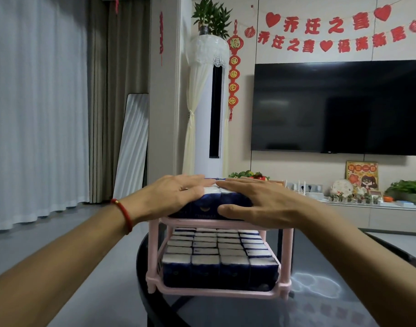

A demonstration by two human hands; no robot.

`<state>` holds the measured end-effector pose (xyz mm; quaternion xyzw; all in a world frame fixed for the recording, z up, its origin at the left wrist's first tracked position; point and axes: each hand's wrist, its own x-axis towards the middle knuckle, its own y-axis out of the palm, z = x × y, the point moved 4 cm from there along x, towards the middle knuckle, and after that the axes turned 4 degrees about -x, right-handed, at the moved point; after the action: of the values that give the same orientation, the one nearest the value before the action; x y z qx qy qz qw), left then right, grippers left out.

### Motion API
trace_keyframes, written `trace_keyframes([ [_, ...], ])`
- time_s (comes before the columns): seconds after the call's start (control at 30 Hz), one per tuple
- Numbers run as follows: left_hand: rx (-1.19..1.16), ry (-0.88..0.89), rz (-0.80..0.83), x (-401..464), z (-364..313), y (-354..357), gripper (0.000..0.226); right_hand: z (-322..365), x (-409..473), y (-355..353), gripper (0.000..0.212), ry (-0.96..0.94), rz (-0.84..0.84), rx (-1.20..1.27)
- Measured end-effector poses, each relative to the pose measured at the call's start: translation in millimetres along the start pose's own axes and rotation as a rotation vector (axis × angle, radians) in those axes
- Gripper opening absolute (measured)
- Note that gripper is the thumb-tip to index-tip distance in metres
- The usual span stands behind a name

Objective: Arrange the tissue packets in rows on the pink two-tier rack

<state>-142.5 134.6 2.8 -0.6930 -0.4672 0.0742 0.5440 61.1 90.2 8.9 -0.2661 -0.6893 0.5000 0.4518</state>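
Note:
The pink two-tier rack (pixel 152 253) stands on a dark glass table. Its lower tier holds several rows of dark blue tissue packets (pixel 216 253) with white tops, packed side by side. More dark blue packets (pixel 216 200) fill the upper tier. My left hand (pixel 176 194) lies flat on the left part of the upper packets, fingers straight. My right hand (pixel 259 201) presses flat on the right part, with its thumb against the packets' front face. The two hands' fingertips nearly meet at the middle. Most of the upper row is hidden under my hands.
The round dark glass table (pixel 320 300) carries the rack near its left edge. Behind are a white standing air conditioner (pixel 209 114), a wall-mounted TV (pixel 337 107) and a low cabinet (pixel 377 213) with plants and ornaments. Curtains and a leaning mirror (pixel 131 145) are at left.

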Motion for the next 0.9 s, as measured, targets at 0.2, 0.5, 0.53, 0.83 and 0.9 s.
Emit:
trace_keyframes([
  [0.2, 0.095, 0.119, -0.218, -10, -1, 1, 0.034, -2, -3, 0, 0.073, -0.032, -0.123, -0.119],
  [0.5, 0.215, 0.200, -0.212, -11, -2, 7, 0.044, 2, -8, 7, 0.066, -0.035, -0.224, -0.137],
  [0.53, 0.265, 0.204, -0.192, -10, -2, 8, 0.047, 3, -8, 8, 0.066, -0.035, -0.225, -0.150],
  [0.83, 0.074, 0.093, -0.071, -8, -4, 0, 0.057, 8, -16, 11, 0.069, -0.007, -0.225, -0.242],
  [0.9, -0.103, 0.093, -0.147, -14, -6, -7, 0.046, 10, -18, 8, 0.067, -0.025, -0.260, -0.226],
])
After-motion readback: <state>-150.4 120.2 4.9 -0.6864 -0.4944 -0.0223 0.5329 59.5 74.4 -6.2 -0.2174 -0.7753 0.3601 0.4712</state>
